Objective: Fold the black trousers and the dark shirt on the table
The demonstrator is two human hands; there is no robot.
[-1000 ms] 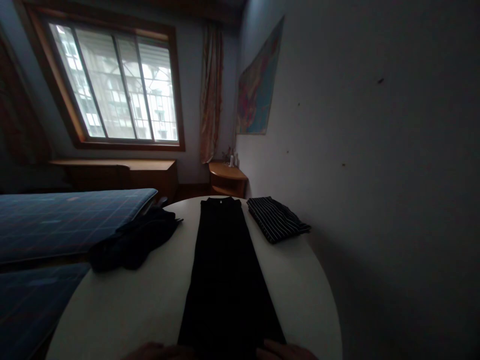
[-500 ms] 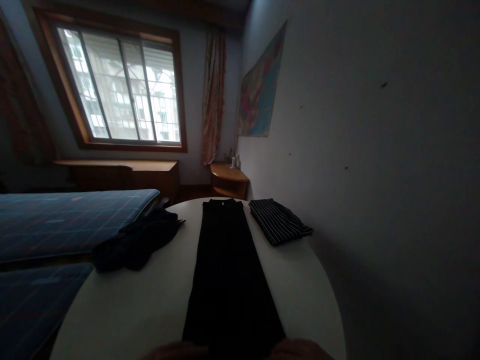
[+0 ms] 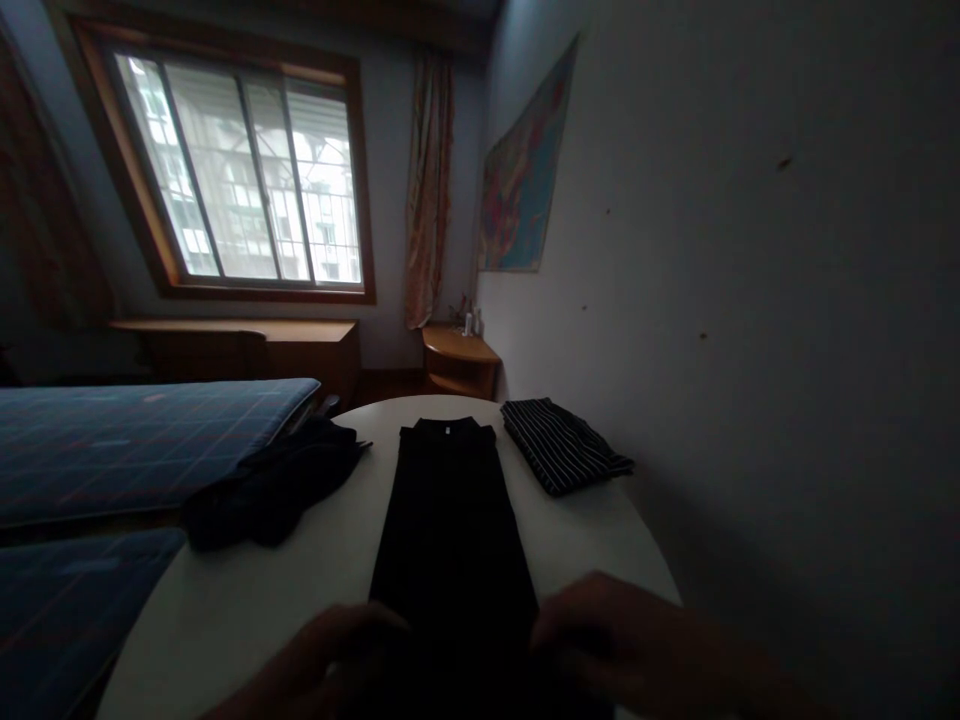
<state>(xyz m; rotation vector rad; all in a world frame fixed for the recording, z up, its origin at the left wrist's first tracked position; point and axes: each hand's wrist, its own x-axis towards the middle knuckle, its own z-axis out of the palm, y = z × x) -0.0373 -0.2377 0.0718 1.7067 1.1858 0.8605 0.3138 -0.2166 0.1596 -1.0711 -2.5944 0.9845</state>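
A black shirt [image 3: 454, 520], folded into a long strip with its collar at the far end, lies down the middle of the white round table [image 3: 247, 610]. My left hand [image 3: 322, 650] is closed on the shirt's near left edge. On the opposite side, my right hand [image 3: 607, 630] pinches the near right edge, thumb and fingers curled round the cloth. The dark between my hands hides how the near end of the shirt is arranged.
Black striped folded cloth [image 3: 562, 445] lies at the table's right rim. A crumpled dark garment [image 3: 277, 485] rests at the left rim, beside a plaid mattress [image 3: 150, 440]. The wall [image 3: 750, 450] stands close on the right.
Both hands have risen from the bottom edge and moved forward, bringing the shirt's near end with them. The collar end has slid slightly toward me.
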